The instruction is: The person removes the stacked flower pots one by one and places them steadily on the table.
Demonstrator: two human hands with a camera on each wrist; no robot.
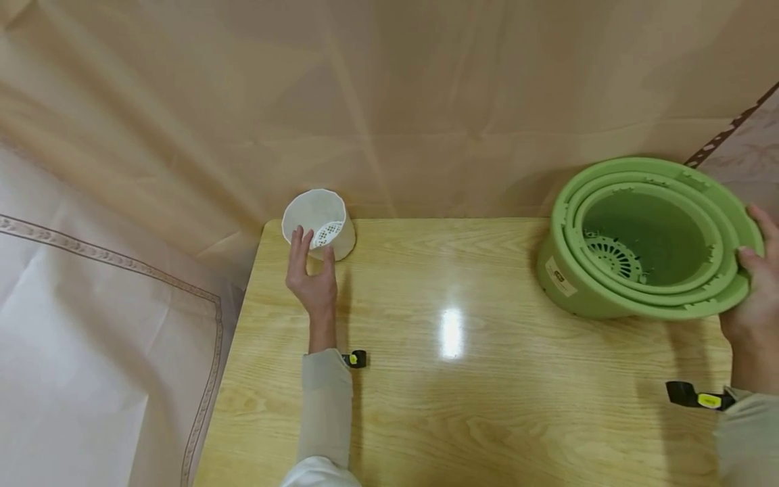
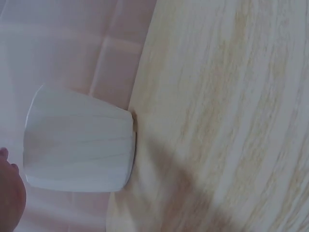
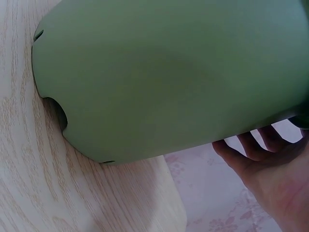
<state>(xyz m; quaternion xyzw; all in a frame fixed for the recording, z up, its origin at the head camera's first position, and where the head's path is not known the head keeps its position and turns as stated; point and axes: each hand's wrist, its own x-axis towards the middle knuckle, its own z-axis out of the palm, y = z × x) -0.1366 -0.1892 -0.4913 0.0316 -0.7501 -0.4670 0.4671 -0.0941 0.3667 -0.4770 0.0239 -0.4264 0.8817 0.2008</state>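
Observation:
A small white pot (image 1: 321, 223) with a mesh bottom stands at the far left corner of the wooden table (image 1: 462, 379). My left hand (image 1: 312, 247) reaches up to its near rim with straight fingers, index and thumb touching the rim. The left wrist view shows the white pot (image 2: 79, 140) from the side, with a bit of that hand (image 2: 9, 193) at the frame's edge. At the far right, a stack of nested green pots (image 1: 645, 237) is tilted up. My right hand (image 1: 754, 237) grips their rim, thumb on top, fingers (image 3: 256, 145) curled beneath the green wall (image 3: 169, 72).
A beige sheet (image 1: 389, 101) hangs right behind the table. A pale cloth with a patterned border (image 1: 91, 325) covers the floor to the left. The table's left edge (image 1: 237, 338) runs close to the white pot. Black wrist mounts (image 1: 355, 358) sit by both sleeves.

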